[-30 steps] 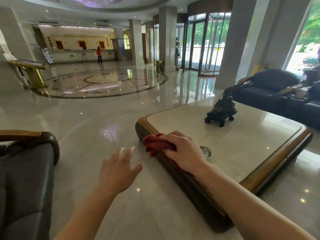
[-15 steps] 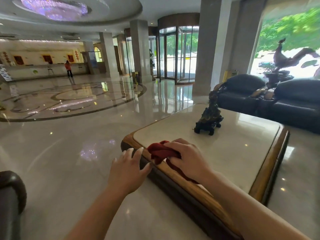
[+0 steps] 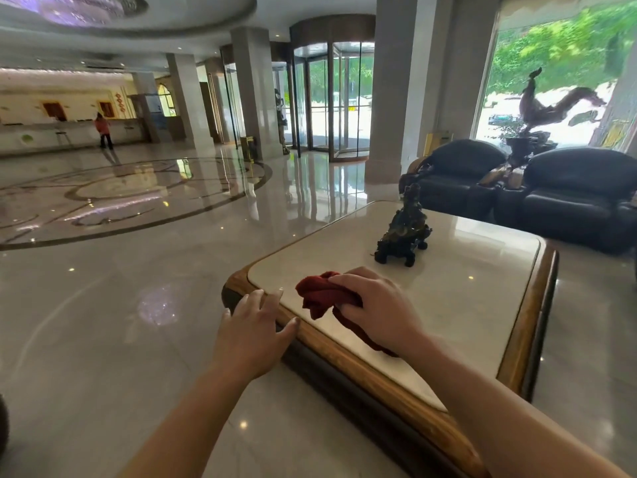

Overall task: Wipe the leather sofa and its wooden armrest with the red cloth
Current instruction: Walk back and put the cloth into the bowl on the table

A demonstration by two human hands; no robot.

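The red cloth (image 3: pixel 324 294) lies bunched on the marble top of a low wood-framed table (image 3: pixel 482 305), near its closest corner. My right hand (image 3: pixel 374 305) is closed over the cloth, with part of the fabric trailing under my wrist. Fingers spread, my left hand (image 3: pixel 255 322) rests on the table's wooden rim just left of the cloth. Two black leather armchairs stand beyond the table, one (image 3: pixel 458 177) behind its far corner and another (image 3: pixel 582 191) at the far right. A sliver of dark sofa arm (image 3: pixel 2 426) shows at the bottom left edge.
A dark carved figurine (image 3: pixel 405 232) stands on the table's far half. Polished marble floor (image 3: pixel 120 305) spreads to the left. A dark sculpture on a stand (image 3: pixel 531 132) sits between the armchairs. Pillars and a revolving door are behind; a person (image 3: pixel 102 130) stands far off at the counter.
My view has swung right, away from the near sofa. My right hand has slid the cloth from the rim onto the marble. My left hand has come to rest on the table's edge.
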